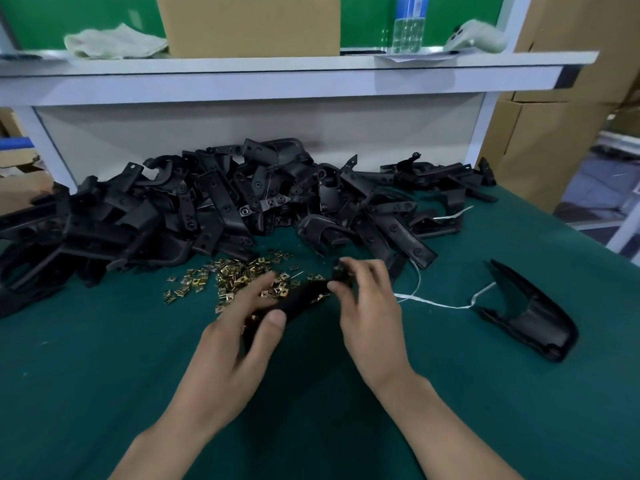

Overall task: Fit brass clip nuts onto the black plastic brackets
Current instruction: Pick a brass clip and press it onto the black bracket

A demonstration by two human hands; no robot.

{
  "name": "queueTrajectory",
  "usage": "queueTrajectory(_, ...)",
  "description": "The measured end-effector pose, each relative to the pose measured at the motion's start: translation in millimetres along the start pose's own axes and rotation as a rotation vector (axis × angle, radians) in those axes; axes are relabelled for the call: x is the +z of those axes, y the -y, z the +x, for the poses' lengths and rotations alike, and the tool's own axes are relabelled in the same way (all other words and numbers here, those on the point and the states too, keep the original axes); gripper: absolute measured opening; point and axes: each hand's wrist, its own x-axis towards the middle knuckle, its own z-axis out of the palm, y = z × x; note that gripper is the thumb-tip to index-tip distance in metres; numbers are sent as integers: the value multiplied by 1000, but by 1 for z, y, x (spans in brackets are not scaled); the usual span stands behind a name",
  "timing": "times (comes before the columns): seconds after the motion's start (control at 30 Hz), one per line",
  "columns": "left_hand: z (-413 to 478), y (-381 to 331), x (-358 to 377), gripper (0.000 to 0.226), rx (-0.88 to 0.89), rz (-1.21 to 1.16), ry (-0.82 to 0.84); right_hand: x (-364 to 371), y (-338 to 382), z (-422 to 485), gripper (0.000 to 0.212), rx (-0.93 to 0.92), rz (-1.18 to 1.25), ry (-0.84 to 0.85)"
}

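Note:
A black plastic bracket [302,299] is held between both hands over the green table. My left hand [239,337] grips its near end, thumb on top and fingers curled underneath. My right hand [369,306] pinches its far end between thumb and fingers. A brass clip nut [322,298] shows on the bracket's edge near my right thumb. Several loose brass clip nuts [235,277] lie scattered just beyond my left hand. A big heap of black brackets [214,206] fills the back of the table. The image is blurred around the hands.
One separate black bracket [530,313] lies at the right on the green table mat [104,358]. A white string [433,303] trails between it and my hands. A white shelf [277,69] above carries a cardboard box [249,26] and a cloth [110,41].

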Motion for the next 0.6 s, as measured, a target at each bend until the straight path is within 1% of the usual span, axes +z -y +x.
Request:
queueTrajectory(0.07, -1, -1, 2, 58, 29, -213, -74, -5, -1, 6, 24, 148, 183, -69)
queueTrajectory(0.13, -1, 0, 5, 61, 53, -302, -72, -9, 0, 12, 20, 291, 395, -91)
queueTrajectory(0.17, -1, 2, 8, 61, 60, -292, -41, -10, 0, 15, 20, 363, 537, -50)
queueTrajectory(0.23, -3, 6, 12, 61, 43, -192, 20, -8, 1, 13, 22, 438, 960, 79)
queueTrajectory(0.27, -4, 7, 15, 62, 17, -133, 41, -6, 2, 10, 24, 456, 1096, 138)
queueTrajectory(0.3, -4, 8, 16, 63, -14, -88, 61, -3, 4, 7, 25, 475, 1184, 171)
queueTrajectory(0.33, -3, 7, 18, 64, -39, -61, 79, 0, 2, 6, 26, 501, 1225, 201)
queueTrajectory(0.4, -1, 6, 21, 67, -75, -55, 78, 5, 1, 5, 36, 497, 1206, 280)
queueTrajectory(0.43, 0, 7, 21, 66, -94, -66, 48, 8, 3, 7, 35, 499, 1235, 337)
queueTrajectory(0.47, 1, 8, 21, 64, -104, -71, 9, 8, 6, 8, 30, 490, 1226, 430)
queueTrajectory(0.5, 1, 10, 19, 61, -102, -63, -24, 6, 10, 8, 25, 455, 1152, 463)
queueTrajectory(0.53, 1, 12, 18, 63, -91, -46, -51, 8, 13, 9, 25, 416, 1066, 472)
queueTrajectory(0.57, 1, 16, 15, 70, -81, -28, -75, 10, 11, 6, 28, 373, 1014, 475)
queueTrajectory(0.6, 2, 18, 13, 74, -80, -19, -98, 10, 10, 3, 29, 363, 1012, 479)
